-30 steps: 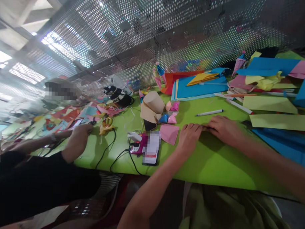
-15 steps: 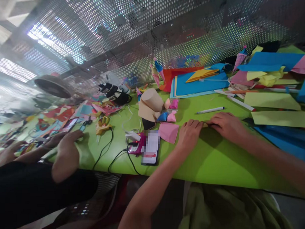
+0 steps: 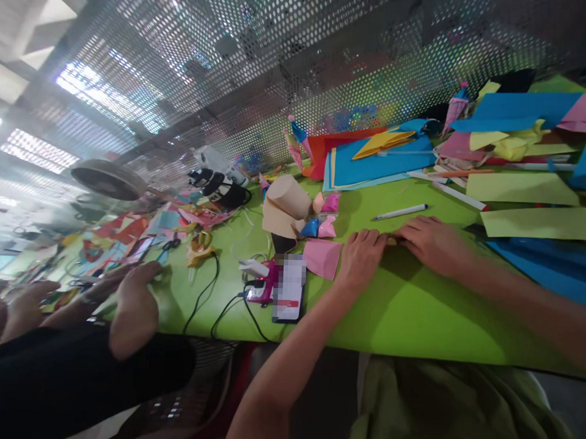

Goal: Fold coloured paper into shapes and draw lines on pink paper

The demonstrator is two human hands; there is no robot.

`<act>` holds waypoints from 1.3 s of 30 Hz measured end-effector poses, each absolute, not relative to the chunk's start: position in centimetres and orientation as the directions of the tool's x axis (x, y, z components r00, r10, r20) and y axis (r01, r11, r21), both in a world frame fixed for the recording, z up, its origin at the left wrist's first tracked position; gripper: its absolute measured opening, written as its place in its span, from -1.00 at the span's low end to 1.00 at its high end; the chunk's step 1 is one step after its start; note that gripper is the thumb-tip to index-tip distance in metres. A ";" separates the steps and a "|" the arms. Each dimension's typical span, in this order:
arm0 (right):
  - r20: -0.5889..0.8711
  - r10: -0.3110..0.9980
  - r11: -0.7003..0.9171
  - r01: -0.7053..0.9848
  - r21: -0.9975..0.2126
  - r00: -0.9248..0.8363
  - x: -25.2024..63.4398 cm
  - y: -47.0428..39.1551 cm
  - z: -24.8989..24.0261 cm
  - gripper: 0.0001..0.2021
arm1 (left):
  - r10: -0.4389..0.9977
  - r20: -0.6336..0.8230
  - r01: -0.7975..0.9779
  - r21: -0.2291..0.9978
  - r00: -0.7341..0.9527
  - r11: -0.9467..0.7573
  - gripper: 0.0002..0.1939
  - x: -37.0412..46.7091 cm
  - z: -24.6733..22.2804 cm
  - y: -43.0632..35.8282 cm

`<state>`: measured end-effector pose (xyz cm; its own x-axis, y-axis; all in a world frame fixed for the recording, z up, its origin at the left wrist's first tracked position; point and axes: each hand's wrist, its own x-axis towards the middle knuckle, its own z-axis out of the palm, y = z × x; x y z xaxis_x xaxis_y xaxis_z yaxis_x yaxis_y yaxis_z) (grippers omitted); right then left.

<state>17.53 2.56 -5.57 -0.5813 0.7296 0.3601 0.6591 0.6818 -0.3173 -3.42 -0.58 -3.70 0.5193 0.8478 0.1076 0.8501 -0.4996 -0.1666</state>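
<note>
**Both hands flat on a green sheet**

Head view: we see no containers. Our left hand (image 3: 361, 257) and right hand (image 3: 429, 240) press flat, fingers extended, gripping nothing, onto the green sheet (image 3: 415, 307), whose folded edge runs left-right between them. Beside them lies pink paper (image 3: 323, 258). Hands unchanged since earlier.

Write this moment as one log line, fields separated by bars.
left hand flat on green sheet | right hand pressing it | pink paper beside | pen behind

A small yellowish paper piece (image 3: 392, 239) lies flat on the green table (image 3: 414, 313).
</note>
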 end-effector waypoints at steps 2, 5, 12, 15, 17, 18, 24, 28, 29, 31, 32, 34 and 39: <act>0.349 0.740 0.673 0.640 -0.371 -0.575 17.6 2.7 -5.4 -0.77 | 0.841 0.124 0.846 -0.178 0.526 -0.503 -0.75 -3.3 -3.9 -0.5; 0.309 0.780 0.618 0.594 -0.516 -0.544 17.8 2.8 -4.7 -0.75 | 0.832 0.157 0.844 -0.169 0.532 -0.508 -0.76 -3.2 -4.2 -0.4; 0.205 0.836 0.474 0.482 -0.736 -0.509 18.6 2.7 -3.2 -0.76 | 0.855 0.094 0.860 -0.048 0.510 -0.507 -0.76 -2.1 -3.7 -0.8; 0.193 0.840 0.444 0.437 -0.782 -0.507 18.7 2.5 -2.9 -0.77 | 0.862 0.036 0.862 0.012 0.506 -0.507 -0.75 -2.1 -3.4 -0.8; 0.188 0.852 0.406 0.391 -0.826 -0.488 18.7 2.4 -2.7 -0.76 | 0.875 0.014 0.870 0.100 0.484 -0.483 -0.75 -2.2 -3.2 -0.8; 0.188 0.860 0.384 0.359 -0.851 -0.474 18.8 2.4 -2.5 -0.74 | 0.887 0.006 0.874 0.172 0.461 -0.455 -0.76 -2.4 -3.2 -0.9; 0.257 0.842 0.411 0.254 -0.876 -0.474 19.1 2.0 -1.6 -0.69 | 0.919 -0.088 0.659 0.724 0.384 -0.205 -0.69 -3.2 -2.6 -1.6; 0.245 0.836 0.431 0.310 -0.847 -0.491 19.2 1.8 -1.7 -0.74 | 0.888 -0.143 0.487 0.867 0.437 -0.101 -0.64 -3.6 -2.3 -1.8; 0.243 0.834 0.434 0.318 -0.843 -0.496 19.2 1.8 -1.8 -0.74 | 0.884 -0.149 0.468 0.879 0.443 -0.086 -0.64 -3.6 -2.3 -1.8; 0.247 0.834 0.442 0.330 -0.834 -0.493 19.3 1.6 -2.1 -0.71 | 0.878 -0.159 0.448 0.891 0.452 -0.069 -0.64 -3.6 -2.1 -1.9; 0.250 0.835 0.446 0.337 -0.829 -0.491 19.5 1.5 -2.3 -0.70 | 0.869 -0.164 0.442 0.894 0.466 -0.068 -0.65 -3.6 -2.0 -2.0; 0.239 0.838 0.443 0.358 -0.822 -0.490 19.8 1.4 -2.8 -0.70 | 0.848 -0.168 0.443 0.892 0.502 -0.086 -0.65 -3.4 -1.7 -2.1; 0.193 0.846 0.423 0.405 -0.811 -0.498 20.5 1.7 -4.2 -0.72 | 0.854 -0.174 0.695 0.669 0.490 -0.263 -0.61 -2.5 -1.0 -2.3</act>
